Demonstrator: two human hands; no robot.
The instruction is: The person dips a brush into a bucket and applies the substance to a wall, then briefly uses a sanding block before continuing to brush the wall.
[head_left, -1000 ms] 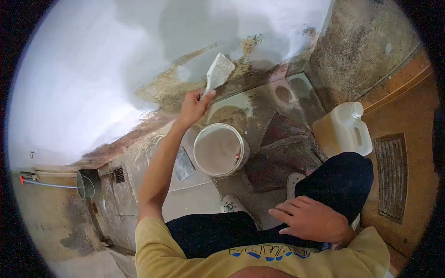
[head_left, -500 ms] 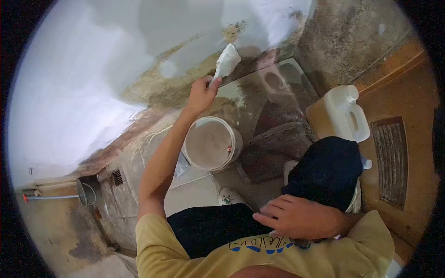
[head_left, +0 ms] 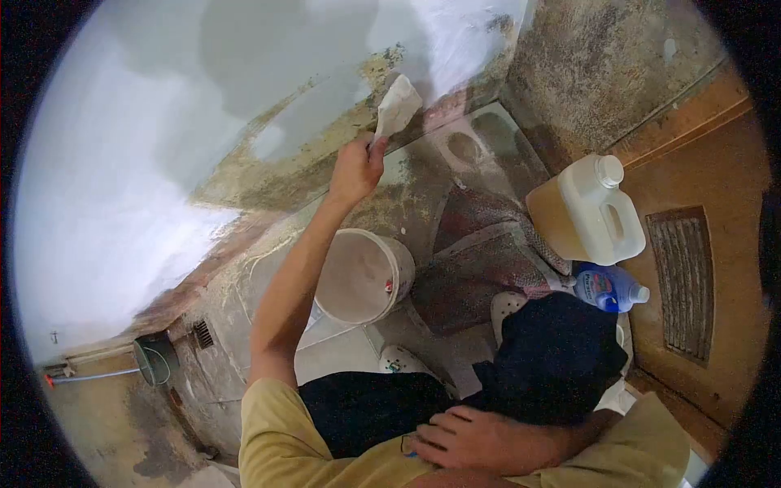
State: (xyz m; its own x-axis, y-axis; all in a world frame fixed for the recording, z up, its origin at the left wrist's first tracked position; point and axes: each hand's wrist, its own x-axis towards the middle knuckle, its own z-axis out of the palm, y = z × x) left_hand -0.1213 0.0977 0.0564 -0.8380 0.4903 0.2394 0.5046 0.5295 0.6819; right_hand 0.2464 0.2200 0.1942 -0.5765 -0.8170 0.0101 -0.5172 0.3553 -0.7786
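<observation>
My left hand (head_left: 358, 169), arm stretched out, grips the narrow handle of a white, flared, brush-shaped tool (head_left: 399, 104). Its broad end overlaps the lower part of the wall (head_left: 281, 140), where white and grey patches meet brown, mouldy stains. Beneath my left forearm stands a white bucket (head_left: 404, 268), with a greyish-beige inside and a small red spot near its rim. My right hand (head_left: 468, 439) lies across my lap against my shirt, fingers spread and holding nothing.
At the right stand a translucent jug (head_left: 586, 203) of yellowish liquid and a blue-labelled bottle (head_left: 608, 286), near a slatted vent (head_left: 682, 285). A dark cloth (head_left: 472, 276) lies on the floor by my shoes (head_left: 403, 359). Far left is a dark bucket (head_left: 152, 359).
The view has shifted, bringing the blue-labelled bottle into sight beside my knee. My right hand has moved lower and to the left on my lap. My left hand still holds the tool by the wall.
</observation>
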